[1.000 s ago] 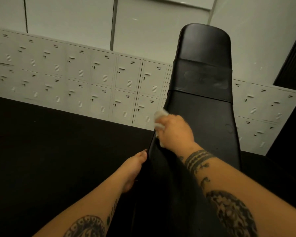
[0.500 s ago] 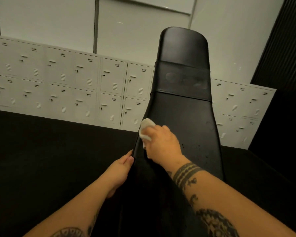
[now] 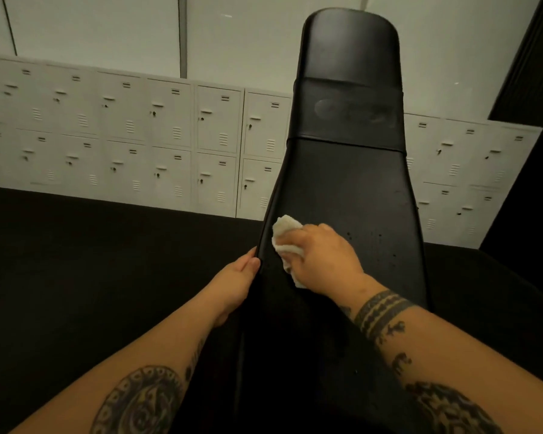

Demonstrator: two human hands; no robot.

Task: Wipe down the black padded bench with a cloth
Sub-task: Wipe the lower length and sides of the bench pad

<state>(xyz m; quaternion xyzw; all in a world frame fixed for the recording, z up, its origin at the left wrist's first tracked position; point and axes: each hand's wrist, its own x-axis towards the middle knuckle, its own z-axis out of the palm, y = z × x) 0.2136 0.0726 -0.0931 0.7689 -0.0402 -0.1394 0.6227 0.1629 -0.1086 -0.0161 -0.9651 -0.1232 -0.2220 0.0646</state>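
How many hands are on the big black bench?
2. The left hand holds the left edge of the black padded bench; the right hand holds a crumpled white cloth against the pad beside it. No others show.

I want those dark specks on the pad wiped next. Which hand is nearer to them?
Right. The right hand, gripping the cloth, lies left of the specks; the left hand holds the left edge of the bench, farther away.

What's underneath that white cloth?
The black padded bench, near its left edge. The right hand holds the cloth against it, so the padding directly beneath is hidden.
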